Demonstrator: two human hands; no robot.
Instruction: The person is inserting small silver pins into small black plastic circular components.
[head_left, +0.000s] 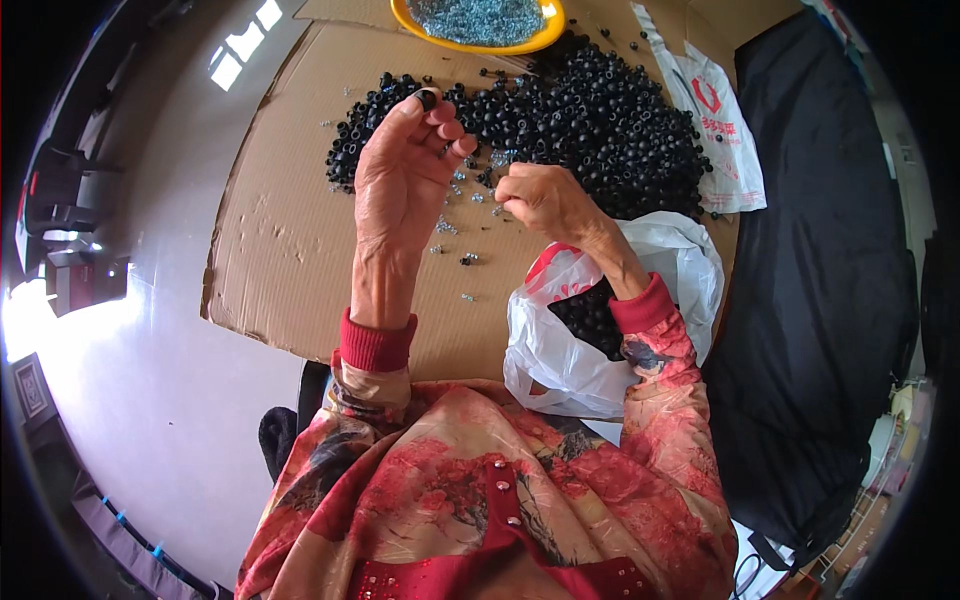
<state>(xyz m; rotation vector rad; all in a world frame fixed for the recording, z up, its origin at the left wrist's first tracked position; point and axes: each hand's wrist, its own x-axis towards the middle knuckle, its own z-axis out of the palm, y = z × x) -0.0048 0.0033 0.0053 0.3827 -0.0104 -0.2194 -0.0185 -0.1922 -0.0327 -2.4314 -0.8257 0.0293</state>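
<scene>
My left hand is raised over the cardboard, palm up, pinching a small round black cap between thumb and forefinger. The other fingers curl loosely beside it. To its right, my right hand is closed, its fingertips pressed together and pointing toward the left hand. What it pinches, if anything, is too small to make out. A large heap of the same black caps lies just beyond both hands. Below the right wrist, a white plastic bag stands open with more black pieces inside.
Flattened cardboard covers the work surface. At the far edge sits a yellow bowl full of small silvery-blue metal pieces. Loose metal bits are scattered near the hands. Another white bag lies at right, beside a black cloth-like cover.
</scene>
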